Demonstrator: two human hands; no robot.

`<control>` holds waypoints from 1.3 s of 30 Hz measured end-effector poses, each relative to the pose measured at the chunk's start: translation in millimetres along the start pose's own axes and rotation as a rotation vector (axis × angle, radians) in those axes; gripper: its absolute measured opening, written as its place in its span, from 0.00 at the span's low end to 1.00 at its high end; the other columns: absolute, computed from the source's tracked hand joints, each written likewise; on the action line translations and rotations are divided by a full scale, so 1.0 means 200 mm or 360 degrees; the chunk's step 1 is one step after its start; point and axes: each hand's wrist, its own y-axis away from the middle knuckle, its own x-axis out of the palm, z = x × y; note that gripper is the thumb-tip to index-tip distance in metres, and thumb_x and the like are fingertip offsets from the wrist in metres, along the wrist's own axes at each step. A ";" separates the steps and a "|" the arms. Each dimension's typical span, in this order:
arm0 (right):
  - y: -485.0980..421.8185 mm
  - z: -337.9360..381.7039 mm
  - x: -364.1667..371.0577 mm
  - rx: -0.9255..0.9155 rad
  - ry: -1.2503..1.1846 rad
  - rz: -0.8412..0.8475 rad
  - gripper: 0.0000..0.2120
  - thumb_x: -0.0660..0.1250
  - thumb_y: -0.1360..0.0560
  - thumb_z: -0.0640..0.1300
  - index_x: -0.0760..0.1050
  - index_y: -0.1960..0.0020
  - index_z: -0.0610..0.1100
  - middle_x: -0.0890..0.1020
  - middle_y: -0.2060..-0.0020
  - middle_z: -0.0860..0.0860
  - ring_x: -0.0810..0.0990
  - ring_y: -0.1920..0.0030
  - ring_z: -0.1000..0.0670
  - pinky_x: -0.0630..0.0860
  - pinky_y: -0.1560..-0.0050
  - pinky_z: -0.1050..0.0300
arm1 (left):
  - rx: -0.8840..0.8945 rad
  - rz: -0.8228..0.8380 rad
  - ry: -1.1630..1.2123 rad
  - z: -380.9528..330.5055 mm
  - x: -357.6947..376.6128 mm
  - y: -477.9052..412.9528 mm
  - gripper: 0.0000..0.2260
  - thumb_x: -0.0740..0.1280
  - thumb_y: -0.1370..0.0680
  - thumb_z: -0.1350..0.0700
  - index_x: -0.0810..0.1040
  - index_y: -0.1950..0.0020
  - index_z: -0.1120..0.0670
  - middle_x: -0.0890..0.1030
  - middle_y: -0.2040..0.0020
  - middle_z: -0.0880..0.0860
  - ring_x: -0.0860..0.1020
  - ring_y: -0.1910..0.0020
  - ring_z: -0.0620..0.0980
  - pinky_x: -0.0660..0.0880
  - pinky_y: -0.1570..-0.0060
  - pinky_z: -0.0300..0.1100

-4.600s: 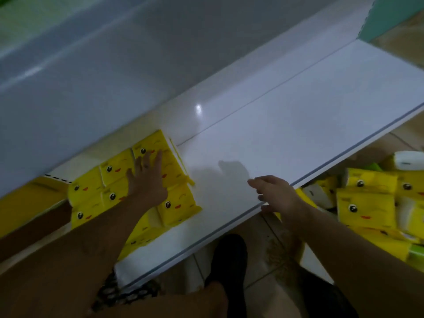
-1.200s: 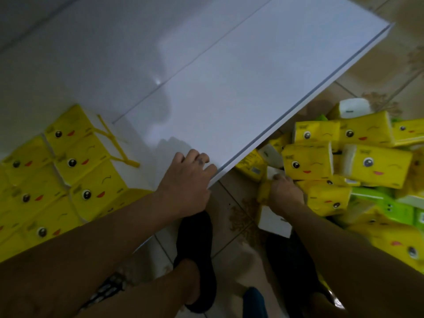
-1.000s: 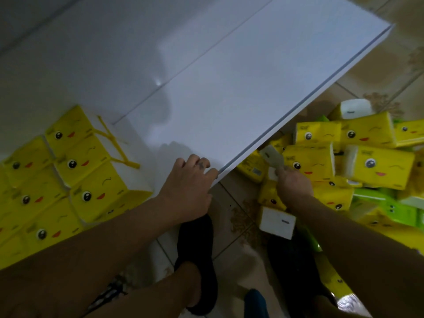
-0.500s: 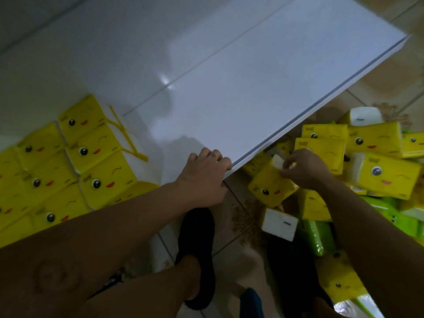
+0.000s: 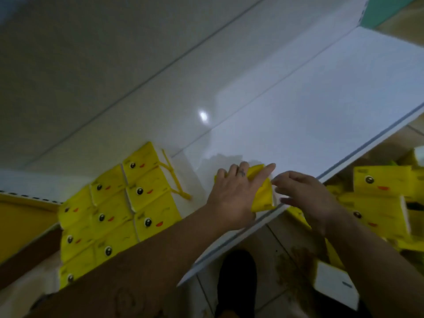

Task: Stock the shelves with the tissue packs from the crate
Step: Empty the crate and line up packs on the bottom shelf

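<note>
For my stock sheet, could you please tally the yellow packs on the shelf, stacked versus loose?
Stacked packs with a face showing: 9
Loose pack under the left hand: 1
Total: 10, though the arm may hide more.

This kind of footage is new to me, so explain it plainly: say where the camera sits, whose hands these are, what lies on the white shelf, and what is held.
No machine here: a person wears one camera on the head, looking down at their two bare hands. The left hand lies with spread fingers on a single yellow tissue pack at the front edge of the white shelf. The right hand hovers at that pack's side; blur hides whether it touches. Farther left on the shelf sit stocked yellow packs. More loose packs lie heaped on the floor at right.
</note>
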 end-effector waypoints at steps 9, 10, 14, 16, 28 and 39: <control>-0.04 -0.08 0.06 -0.0028 0.0393 -0.0255 0.06 0.64 0.21 0.50 0.77 0.56 0.53 0.81 0.60 0.53 0.77 0.61 0.54 0.74 0.58 0.55 | -0.0596 0.0170 -0.0430 0.58 0.20 -0.26 0.36 0.66 0.24 0.48 0.48 0.22 0.40 0.45 0.21 0.55 0.48 0.23 0.60 0.55 0.28 0.61; -0.03 -0.09 0.07 -0.0030 0.0459 -0.0265 0.06 0.65 0.22 0.50 0.76 0.58 0.53 0.81 0.62 0.53 0.77 0.63 0.56 0.73 0.60 0.56 | -0.0494 0.0256 -0.0486 0.57 0.21 -0.26 0.37 0.66 0.24 0.52 0.48 0.22 0.41 0.43 0.20 0.54 0.49 0.23 0.60 0.57 0.29 0.58; -0.01 -0.14 0.09 0.0028 0.0670 -0.0166 0.05 0.64 0.21 0.51 0.75 0.55 0.52 0.79 0.65 0.55 0.73 0.67 0.61 0.70 0.67 0.63 | -0.0432 0.0463 -0.0473 0.51 0.27 -0.27 0.34 0.65 0.25 0.53 0.56 0.22 0.46 0.45 0.20 0.52 0.58 0.26 0.57 0.63 0.34 0.53; 0.00 -0.15 0.09 0.0029 0.0682 -0.0140 0.05 0.63 0.21 0.52 0.74 0.53 0.52 0.76 0.67 0.58 0.72 0.69 0.62 0.65 0.72 0.71 | -0.0670 0.0549 -0.0393 0.52 0.27 -0.27 0.31 0.64 0.25 0.51 0.59 0.24 0.49 0.45 0.20 0.51 0.58 0.26 0.56 0.65 0.35 0.53; -0.02 -0.26 0.03 0.0131 0.0771 -0.0155 0.07 0.63 0.22 0.51 0.77 0.55 0.51 0.81 0.56 0.52 0.77 0.54 0.51 0.71 0.54 0.58 | -0.0761 0.0571 -0.0502 0.53 0.29 -0.28 0.28 0.62 0.24 0.50 0.60 0.25 0.53 0.54 0.23 0.53 0.59 0.27 0.58 0.64 0.34 0.55; -0.07 -0.39 -0.06 0.0216 0.0828 -0.0148 0.08 0.63 0.23 0.50 0.76 0.58 0.49 0.79 0.61 0.52 0.76 0.57 0.51 0.69 0.59 0.59 | -0.0743 0.0788 -0.0651 0.53 0.30 -0.42 0.30 0.60 0.24 0.45 0.62 0.24 0.54 0.46 0.20 0.53 0.53 0.24 0.59 0.60 0.31 0.58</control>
